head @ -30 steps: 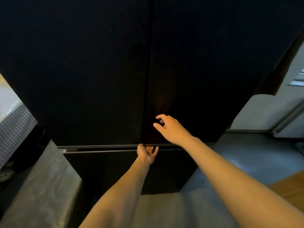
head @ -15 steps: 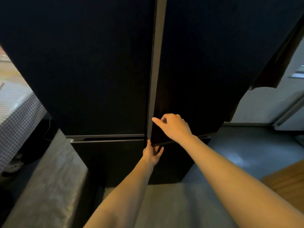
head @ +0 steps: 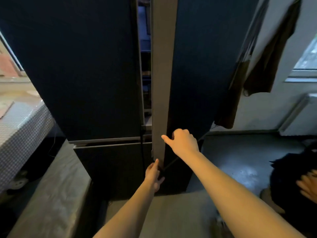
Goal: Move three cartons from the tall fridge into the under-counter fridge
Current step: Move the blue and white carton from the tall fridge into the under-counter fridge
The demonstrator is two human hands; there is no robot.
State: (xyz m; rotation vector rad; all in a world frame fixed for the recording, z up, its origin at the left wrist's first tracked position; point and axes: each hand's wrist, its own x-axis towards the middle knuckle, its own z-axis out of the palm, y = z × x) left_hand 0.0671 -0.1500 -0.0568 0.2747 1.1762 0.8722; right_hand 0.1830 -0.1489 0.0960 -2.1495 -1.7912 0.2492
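Right hand (head: 184, 142) grips the upright door (head: 202, 66) edge; left hand (head: 154, 176), seemingly hooked under its bottom corner; gap straight ahead.

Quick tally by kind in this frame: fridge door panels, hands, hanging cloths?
Dark fridge door panels: 3, upper left, upper right, ajar, lower left
Wearer's bare hands: 2, left hand, right hand
Dark hanging cloths: 1
Total: 6
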